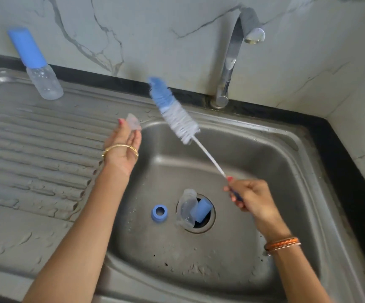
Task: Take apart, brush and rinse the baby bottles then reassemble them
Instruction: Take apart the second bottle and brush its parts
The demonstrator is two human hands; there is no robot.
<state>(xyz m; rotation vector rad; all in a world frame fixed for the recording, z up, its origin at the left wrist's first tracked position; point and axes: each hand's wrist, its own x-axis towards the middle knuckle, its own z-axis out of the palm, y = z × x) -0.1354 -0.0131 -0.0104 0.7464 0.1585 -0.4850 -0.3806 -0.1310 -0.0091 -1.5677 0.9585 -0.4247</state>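
Note:
My left hand point(122, 142) pinches a clear silicone teat point(133, 122) above the sink's left rim. My right hand point(250, 196) grips the handle of a long bottle brush point(175, 112), whose blue and white bristle head points up and to the left over the basin. In the sink point(264, 154) a clear bottle body point(186, 207) lies across the drain opening, with a blue cap point(201, 209) beside it in the drain. A blue screw ring point(159, 213) rests on the basin floor left of the drain. An assembled bottle with a blue cap point(38, 66) stands on the drainboard at the far left.
A ribbed steel drainboard point(35, 149), wet with droplets, fills the left side. A chrome tap point(232, 57) rises behind the basin, no water running from it. A marble-look wall stands behind, and a black counter edge point(341, 149) runs along the right.

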